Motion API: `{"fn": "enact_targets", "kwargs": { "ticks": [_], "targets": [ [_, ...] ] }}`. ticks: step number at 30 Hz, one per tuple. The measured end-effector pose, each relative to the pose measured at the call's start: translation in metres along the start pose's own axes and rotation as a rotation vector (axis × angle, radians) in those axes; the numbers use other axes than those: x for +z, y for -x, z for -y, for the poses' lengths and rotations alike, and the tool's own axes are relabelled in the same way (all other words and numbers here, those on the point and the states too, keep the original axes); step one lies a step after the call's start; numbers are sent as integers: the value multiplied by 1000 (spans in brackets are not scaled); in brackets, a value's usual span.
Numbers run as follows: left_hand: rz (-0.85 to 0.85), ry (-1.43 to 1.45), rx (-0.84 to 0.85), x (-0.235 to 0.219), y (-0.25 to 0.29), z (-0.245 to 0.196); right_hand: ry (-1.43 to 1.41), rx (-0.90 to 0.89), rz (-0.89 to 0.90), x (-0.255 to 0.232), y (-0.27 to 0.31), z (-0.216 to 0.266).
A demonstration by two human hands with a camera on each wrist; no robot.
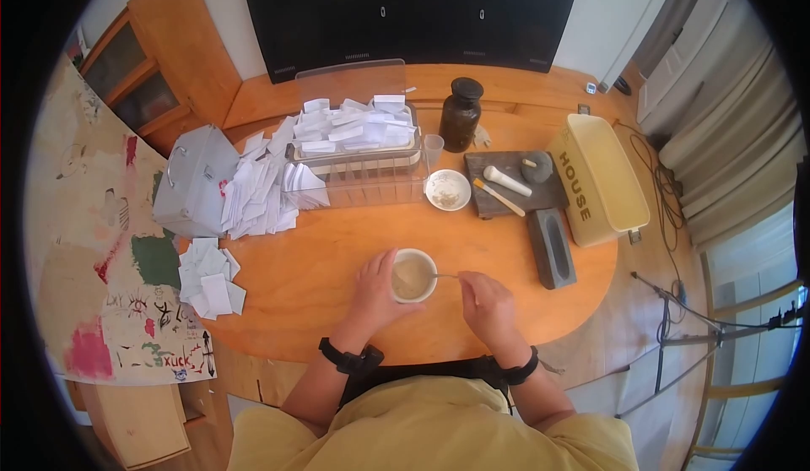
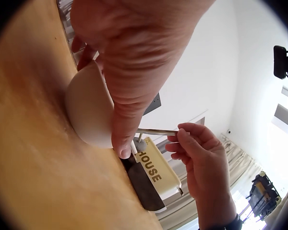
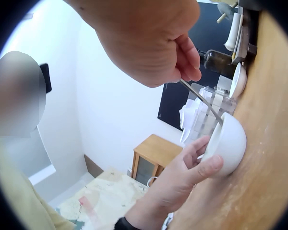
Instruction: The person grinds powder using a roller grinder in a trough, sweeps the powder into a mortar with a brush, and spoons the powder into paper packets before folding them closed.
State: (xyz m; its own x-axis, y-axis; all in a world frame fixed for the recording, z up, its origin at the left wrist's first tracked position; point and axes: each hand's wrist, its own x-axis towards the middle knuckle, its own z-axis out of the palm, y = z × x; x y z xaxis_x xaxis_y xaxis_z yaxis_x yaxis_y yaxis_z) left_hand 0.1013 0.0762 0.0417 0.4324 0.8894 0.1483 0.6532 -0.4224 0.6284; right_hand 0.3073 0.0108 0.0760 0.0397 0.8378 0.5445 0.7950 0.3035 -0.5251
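Observation:
A white bowl (image 1: 413,300) stands on the wooden table in front of the person, with a beige, paste-like mix (image 1: 411,277) inside. My left hand (image 1: 374,289) grips it from the left, thumb along the near side and fingers round the far side. On the right, my right hand (image 1: 489,309) pinches a spoon-like metal utensil (image 3: 199,97) by its thin handle. That handle slants down over the rim of the bowl (image 3: 233,146); its lower end is hidden inside. In the left wrist view, the thumb presses the bowl's wall (image 2: 89,108).
Beyond are a small white dish (image 1: 448,207), a dark slab (image 1: 494,210) with a white pestle (image 1: 508,181) and brush (image 1: 499,197), and a dark jar (image 1: 460,115). A grey trough (image 1: 551,249) and yellow HOUSE bin (image 1: 601,180) stand right; folded papers (image 1: 261,188) lie left.

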Motion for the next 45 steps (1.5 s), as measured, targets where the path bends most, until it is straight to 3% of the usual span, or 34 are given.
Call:
{"fn": "enact_targets", "kwargs": {
  "ticks": [3,6,8,11,14,17,23,33,36,42,45],
  "targets": [
    [13,-13,18,-4,1,3,41,-109,123,7,1,9],
    [-2,46,39,-10,3,13,-98,-150,102,19,-2,12],
    [-61,128,61,-13,6,20,-169,-104,140,21,-4,14],
    [-310,430,-164,3,18,45,-212,-55,166,27,-3,11],
    [-429,749,-424,8,32,68,-203,-34,182,28,-1,10],
    [-501,657,-346,5,42,67,-198,-41,150,22,-2,11],
    [-419,661,-378,1,51,58,-194,-63,105,25,-5,8],
    [-470,656,-326,10,55,65,-174,-122,250,30,-8,15],
    [-464,664,-344,9,55,65,-188,-109,199,26,-5,11],
    [-452,632,-338,7,54,64,-269,130,233,23,-6,15],
    [-456,638,-333,6,55,64,-309,216,140,39,-4,4]
  ]
}}
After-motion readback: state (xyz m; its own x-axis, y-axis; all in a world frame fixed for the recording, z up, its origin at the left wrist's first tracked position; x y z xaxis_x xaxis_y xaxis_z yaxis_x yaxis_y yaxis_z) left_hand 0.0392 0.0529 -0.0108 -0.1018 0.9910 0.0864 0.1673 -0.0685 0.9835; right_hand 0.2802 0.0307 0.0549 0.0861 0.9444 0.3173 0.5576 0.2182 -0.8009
